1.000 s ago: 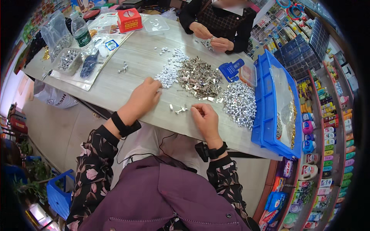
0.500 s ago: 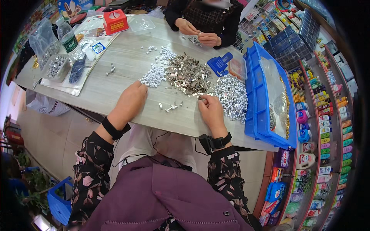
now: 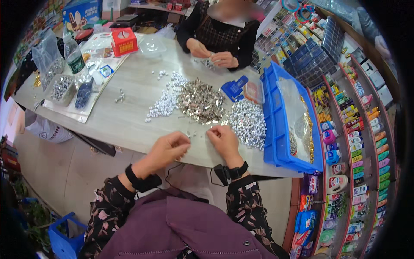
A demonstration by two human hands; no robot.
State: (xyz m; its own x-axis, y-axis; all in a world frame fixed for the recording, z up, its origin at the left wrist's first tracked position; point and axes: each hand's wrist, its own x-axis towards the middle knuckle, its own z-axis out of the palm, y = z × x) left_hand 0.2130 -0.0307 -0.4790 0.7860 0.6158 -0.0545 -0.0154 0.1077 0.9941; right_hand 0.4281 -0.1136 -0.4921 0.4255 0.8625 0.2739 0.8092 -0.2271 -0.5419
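Observation:
My left hand (image 3: 169,149) hovers over the table's near edge, fingers curled together; whatever they pinch is too small to make out. Close by on the right, my right hand (image 3: 224,140) is closed near the tabletop, its fingertips bent inward and their contents hidden. Between and just beyond the hands lie a few small metal pieces (image 3: 192,134). Past them is a heap of small silvery metal parts (image 3: 202,101). Small white round pieces (image 3: 163,105) spread along its left side. A denser pile of silver-white round pieces (image 3: 247,124) lies beyond my right hand.
A blue plastic tray (image 3: 272,149) edges the table's right side. A blue plastic holder (image 3: 234,88) sits behind the heaps. Across the table a co-worker's hands (image 3: 211,55) handle small parts. At left are a bottle (image 3: 74,54), a filled tub (image 3: 61,90) and a red box (image 3: 124,42).
My left hand has left the edge of the white pieces and come right and nearer, toward my right hand. My right hand has drawn back slightly from the metal heap. The view has shifted.

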